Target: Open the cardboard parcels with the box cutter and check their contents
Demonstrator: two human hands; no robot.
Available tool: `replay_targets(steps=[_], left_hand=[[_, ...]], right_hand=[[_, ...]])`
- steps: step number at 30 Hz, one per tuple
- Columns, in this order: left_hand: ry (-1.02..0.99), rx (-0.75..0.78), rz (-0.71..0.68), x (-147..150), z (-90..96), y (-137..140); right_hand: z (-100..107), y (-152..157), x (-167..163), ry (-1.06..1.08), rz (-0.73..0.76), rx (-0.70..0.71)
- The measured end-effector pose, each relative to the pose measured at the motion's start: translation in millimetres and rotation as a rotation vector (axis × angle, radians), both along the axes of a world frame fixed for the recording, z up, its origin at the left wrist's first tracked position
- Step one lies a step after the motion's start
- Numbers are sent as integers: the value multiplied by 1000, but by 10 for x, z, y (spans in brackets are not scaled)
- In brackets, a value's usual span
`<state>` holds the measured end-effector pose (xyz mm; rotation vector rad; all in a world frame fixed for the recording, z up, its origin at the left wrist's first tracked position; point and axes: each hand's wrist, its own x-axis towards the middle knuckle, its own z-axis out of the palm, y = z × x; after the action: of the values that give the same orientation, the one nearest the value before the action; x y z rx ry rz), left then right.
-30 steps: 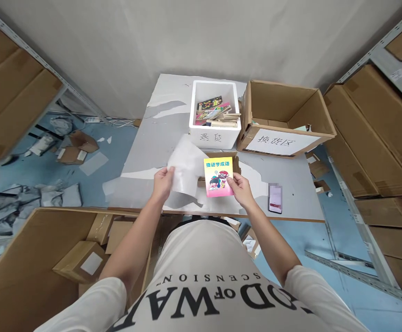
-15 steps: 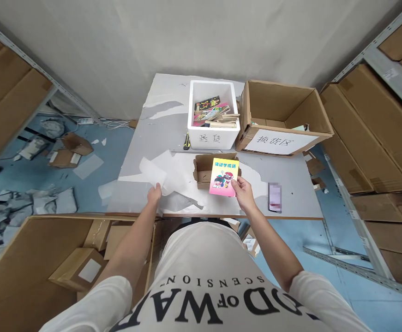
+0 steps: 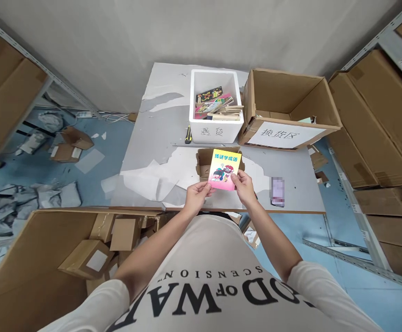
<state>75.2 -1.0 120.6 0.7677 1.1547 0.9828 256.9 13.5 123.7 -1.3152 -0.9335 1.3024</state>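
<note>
A small yellow and pink book (image 3: 224,170) with cartoon figures on its cover is held up over the front of the table. My right hand (image 3: 244,188) is closed on its lower right edge, thumb on the cover. At the lower left corner, my left hand (image 3: 197,196) pinches the book too. Behind it a small open cardboard box (image 3: 203,168) rests on the table, partly hidden by the book. To the left lies a crumpled white sheet (image 3: 148,180), apart from both hands.
A white foam box (image 3: 216,132) with several books and a large cardboard box (image 3: 291,133) stand at the back. A yellow and black cutter (image 3: 188,134) lies beside the foam box, a phone (image 3: 277,191) at right. A big carton (image 3: 24,258) with boxes stands front left.
My left hand has let go of the white sheet and moved right to grip the book. The sheet now lies flatter on the table. My right hand keeps its hold.
</note>
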Motion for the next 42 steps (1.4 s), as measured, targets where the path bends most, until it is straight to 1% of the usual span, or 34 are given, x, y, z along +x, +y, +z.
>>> replay_targets(steps=[2,4,6,8,10,11,15,18,21,24,27,31,36,42], left_hand=[[21,11,0,-45,-29,11],[39,27,-27,-103,-65,6],[47,37,-56,-144,-86,-7],[46,35,-70,-161,-90,-18],[40,23,-73,-161,-89,-23],[36,17,-73,-158,-91,-23],[11,6,-17,-142,-110,-16],[-43,47,24,-118,-108,-11],[-97,91,-17,-70,-76,-10],[-53,133,-86,-9,-43,-12],[-11,147,-67,41,-32,-14],[-93,76,12,79,-25,-33],[-150,0,-26,108,-28,-94],[-179,-22,-16,121,-91,-115]], right_hand=[[28,61,127,-28,43,17],[105,167,308,-61,97,85],[222,294,496,-134,203,180],[348,412,641,-257,347,283],[455,498,718,-386,455,377],[497,529,733,-441,485,413],[645,601,693,-572,511,479],[808,660,623,-618,515,505],[1004,748,545,-628,504,488],[1130,854,471,-625,485,420],[1122,965,418,-611,495,380],[982,1084,371,-542,547,328],[833,1142,314,-513,564,268],[783,1137,324,-518,587,256]])
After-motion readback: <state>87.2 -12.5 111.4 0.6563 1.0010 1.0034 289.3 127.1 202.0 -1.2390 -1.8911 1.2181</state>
